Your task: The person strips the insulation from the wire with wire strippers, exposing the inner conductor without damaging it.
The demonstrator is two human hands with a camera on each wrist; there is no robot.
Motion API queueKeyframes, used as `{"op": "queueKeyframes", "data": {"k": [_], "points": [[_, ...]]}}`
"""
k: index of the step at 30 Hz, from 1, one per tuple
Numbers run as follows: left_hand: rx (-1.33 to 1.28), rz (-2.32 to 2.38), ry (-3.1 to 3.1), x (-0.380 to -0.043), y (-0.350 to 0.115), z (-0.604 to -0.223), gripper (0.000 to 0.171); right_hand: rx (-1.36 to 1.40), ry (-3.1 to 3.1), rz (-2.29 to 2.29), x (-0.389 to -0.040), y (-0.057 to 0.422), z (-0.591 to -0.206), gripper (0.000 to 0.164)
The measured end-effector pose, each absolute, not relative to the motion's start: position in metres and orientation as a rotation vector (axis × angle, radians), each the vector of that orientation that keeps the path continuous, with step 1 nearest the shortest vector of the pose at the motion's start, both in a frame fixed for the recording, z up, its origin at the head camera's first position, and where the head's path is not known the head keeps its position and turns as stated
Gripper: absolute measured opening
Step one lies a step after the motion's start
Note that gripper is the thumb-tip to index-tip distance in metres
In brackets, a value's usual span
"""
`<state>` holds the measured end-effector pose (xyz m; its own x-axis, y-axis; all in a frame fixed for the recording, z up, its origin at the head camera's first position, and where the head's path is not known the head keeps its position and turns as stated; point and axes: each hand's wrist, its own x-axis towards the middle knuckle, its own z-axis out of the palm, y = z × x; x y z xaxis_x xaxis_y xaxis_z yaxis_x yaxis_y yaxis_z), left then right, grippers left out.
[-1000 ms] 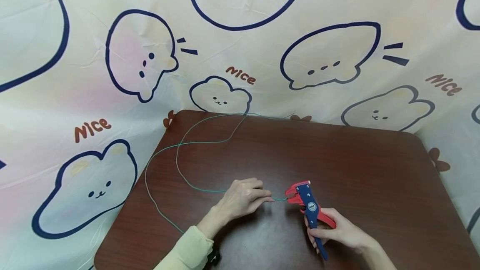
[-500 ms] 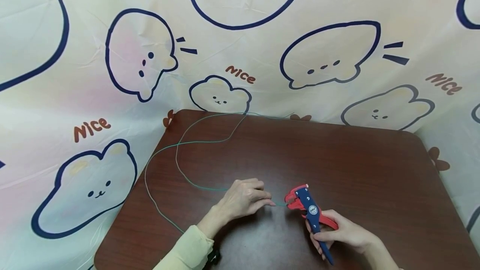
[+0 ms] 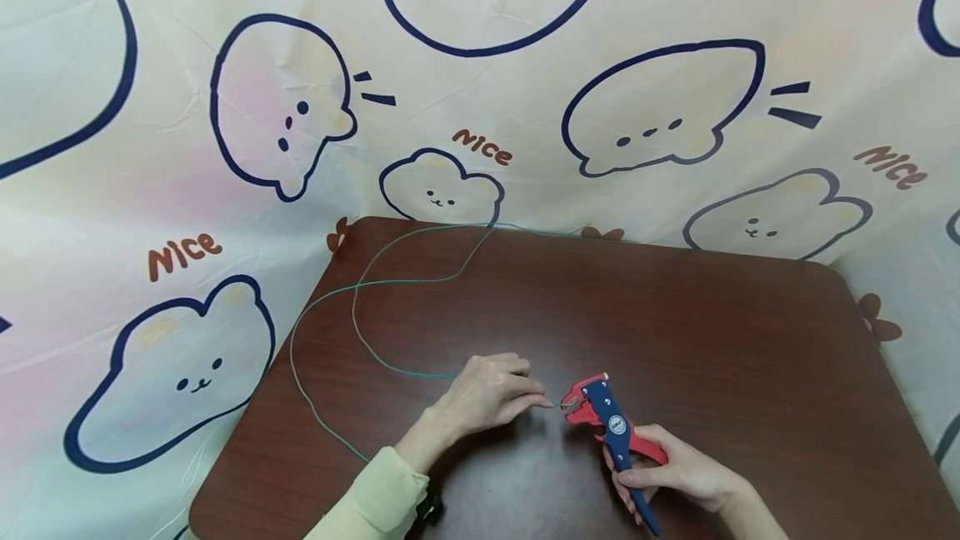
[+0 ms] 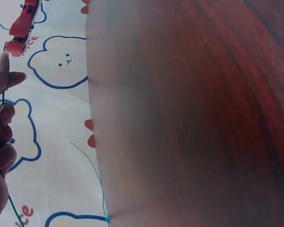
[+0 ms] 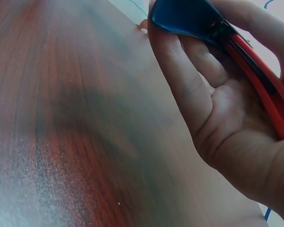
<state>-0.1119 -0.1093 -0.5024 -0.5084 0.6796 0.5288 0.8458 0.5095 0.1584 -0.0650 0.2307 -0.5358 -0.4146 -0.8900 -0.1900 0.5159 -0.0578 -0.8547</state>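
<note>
My left hand pinches a thin green wire near its end, between thumb and forefinger. The wire's short free end points right, into the red jaws of a wire stripper. My right hand grips this blue and red wire stripper by its handles, its head tilted up and to the left. In the left wrist view, the stripper's red head is right at the left fingertips. Seen from the right wrist, fingers curl round the blue handle, with the red handle over the palm.
The rest of the wire loops over the left side of the brown wooden table and reaches its back edge. Behind and beside the table hangs a pale cloth with cartoon drawings.
My right hand and the wire stripper dipped slightly, then shifted left toward my left hand. Less wire now shows between fingertips and jaws. The left hand has barely moved.
</note>
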Motion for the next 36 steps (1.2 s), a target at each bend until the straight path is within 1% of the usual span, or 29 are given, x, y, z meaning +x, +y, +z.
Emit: {"op": "queueKeyframes", "data": {"k": [7,29,36], "points": [[-1.265,-0.553,-2.322,-0.111,-0.107,-0.502,0.011,-0.467,1.126,-1.710,-0.065,0.230,-0.534,0.028],[-1.207,-0.555,-2.300,-0.115,-0.111,-0.503,0.012,-0.452,1.351,-1.795,-0.053,0.215,-0.527,0.020],[-1.187,-0.532,-2.294,-0.115,-0.111,-0.503,0.013,-0.465,1.453,-1.849,-0.046,0.203,-0.528,0.030]]}}
